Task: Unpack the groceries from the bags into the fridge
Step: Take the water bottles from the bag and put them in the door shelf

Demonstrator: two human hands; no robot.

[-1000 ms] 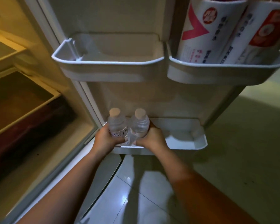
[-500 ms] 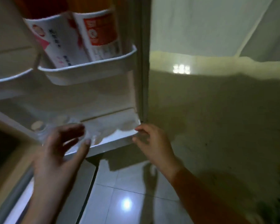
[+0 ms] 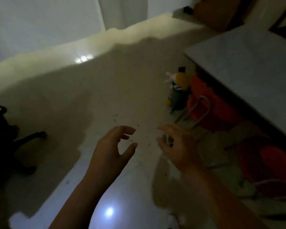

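Observation:
The fridge is out of view; I now look down at a dim tiled floor [image 3: 106, 100]. My left hand [image 3: 114, 146] hovers over the floor with loosely curved fingers and holds nothing. My right hand [image 3: 178, 146] hovers beside it, fingers spread and relaxed, also holding nothing. To the right, under a table [image 3: 248, 63], lie pale bags [image 3: 221, 151] and groceries: a dark green package with a yellow top [image 3: 178, 91] and red items [image 3: 210, 103]. Both hands are short of these.
A red round thing [image 3: 271, 164] sits low at the right beside the pale bags. A metal stool frame [image 3: 198, 111] stands by the red items. The black base of a chair [image 3: 10, 141] is at the left. A white wall runs along the back.
I have turned right, away from the fridge door. Both hands let go of the two water bottles left in the lower door shelf and now hover open above the floor.

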